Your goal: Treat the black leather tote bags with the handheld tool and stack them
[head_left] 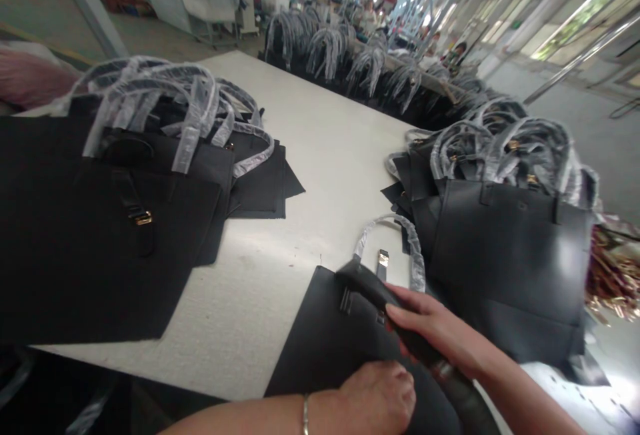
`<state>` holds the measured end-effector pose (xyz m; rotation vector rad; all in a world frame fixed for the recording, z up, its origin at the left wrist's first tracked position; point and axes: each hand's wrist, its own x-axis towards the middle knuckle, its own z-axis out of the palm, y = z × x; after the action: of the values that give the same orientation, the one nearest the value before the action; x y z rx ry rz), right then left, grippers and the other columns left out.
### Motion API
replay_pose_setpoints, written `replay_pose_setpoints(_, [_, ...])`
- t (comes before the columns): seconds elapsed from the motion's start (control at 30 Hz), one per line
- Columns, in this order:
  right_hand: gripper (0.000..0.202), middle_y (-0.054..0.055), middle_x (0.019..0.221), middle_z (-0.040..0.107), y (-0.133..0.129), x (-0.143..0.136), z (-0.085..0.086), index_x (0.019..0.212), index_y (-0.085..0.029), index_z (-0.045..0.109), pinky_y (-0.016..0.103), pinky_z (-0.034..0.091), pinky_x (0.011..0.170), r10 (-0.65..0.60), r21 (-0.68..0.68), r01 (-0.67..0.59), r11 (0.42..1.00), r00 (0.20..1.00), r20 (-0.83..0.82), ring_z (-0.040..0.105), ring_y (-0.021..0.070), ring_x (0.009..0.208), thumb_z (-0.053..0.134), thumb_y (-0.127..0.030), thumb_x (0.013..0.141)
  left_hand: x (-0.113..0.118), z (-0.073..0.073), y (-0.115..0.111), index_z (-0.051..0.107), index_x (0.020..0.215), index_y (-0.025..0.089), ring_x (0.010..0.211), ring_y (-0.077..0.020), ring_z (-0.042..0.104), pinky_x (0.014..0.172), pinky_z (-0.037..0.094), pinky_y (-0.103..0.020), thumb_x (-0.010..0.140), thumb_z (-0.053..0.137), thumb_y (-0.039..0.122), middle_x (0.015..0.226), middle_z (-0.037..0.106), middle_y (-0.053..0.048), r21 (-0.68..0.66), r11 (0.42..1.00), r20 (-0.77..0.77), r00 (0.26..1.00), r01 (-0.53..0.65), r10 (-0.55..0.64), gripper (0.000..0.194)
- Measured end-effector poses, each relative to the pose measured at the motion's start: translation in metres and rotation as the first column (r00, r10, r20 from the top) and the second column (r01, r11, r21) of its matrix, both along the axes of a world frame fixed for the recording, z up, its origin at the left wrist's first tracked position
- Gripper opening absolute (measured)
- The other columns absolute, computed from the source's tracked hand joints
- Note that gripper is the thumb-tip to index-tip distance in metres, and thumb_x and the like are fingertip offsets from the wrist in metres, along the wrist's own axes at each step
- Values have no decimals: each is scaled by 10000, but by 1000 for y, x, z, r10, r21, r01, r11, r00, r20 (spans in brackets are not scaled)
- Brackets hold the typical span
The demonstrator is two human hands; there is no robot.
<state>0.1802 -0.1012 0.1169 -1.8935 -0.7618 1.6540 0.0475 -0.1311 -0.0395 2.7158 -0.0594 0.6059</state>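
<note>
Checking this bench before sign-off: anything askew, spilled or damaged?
Slightly: the left stack is askew, its edges jutting at uneven angles. Dark specks dot the pale table; debris or scuffs, can't tell. No spill visible, and no clear damage on the bag under the left hand.

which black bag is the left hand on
The black bag at bottom centre, one wrapped handle showing past its top. Unlike those in the left pile and right pile, it lies between them, under the left hand.

Head-level view (close over the table [327, 175]), forward and down.
</note>
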Motion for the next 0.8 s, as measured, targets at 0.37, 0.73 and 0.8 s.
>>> replay_pose_setpoints(0.37, [588, -19, 755, 620, 5, -10, -2, 1368, -246, 489, 170, 428, 441, 59, -70, -69, 995, 989, -137, 578, 79, 500, 661, -431, 836, 15, -24, -7, 589, 780, 124, 759, -173, 544, 556, 397, -282, 861, 606, 217, 757, 556, -33, -4, 1000, 93, 996, 2, -1, 124])
replay_pose_setpoints(0.73, [500, -7, 752, 633, 36, -15, -5, 1321, -233, 523, 158, 458, 423, 139, -63, -155, 986, 967, -212, 590, 77, 479, 625, -413, 866, 30, -33, -10, 543, 653, 156, 666, -147, 565, 389, 261, -244, 882, 604, 275, 660, 564, 1, -75, 997, 15, 999, -33, 34, 265])
replay_pose_setpoints(0.8, [494, -4, 760, 634, 34, -16, -7, 1310, -226, 537, 159, 451, 427, 138, -70, -156, 985, 967, -215, 588, 75, 485, 628, -416, 863, 30, -33, -9, 550, 662, 153, 680, -150, 568, 395, 278, -247, 884, 599, 267, 662, 563, -2, -65, 997, 38, 998, -44, 46, 254])
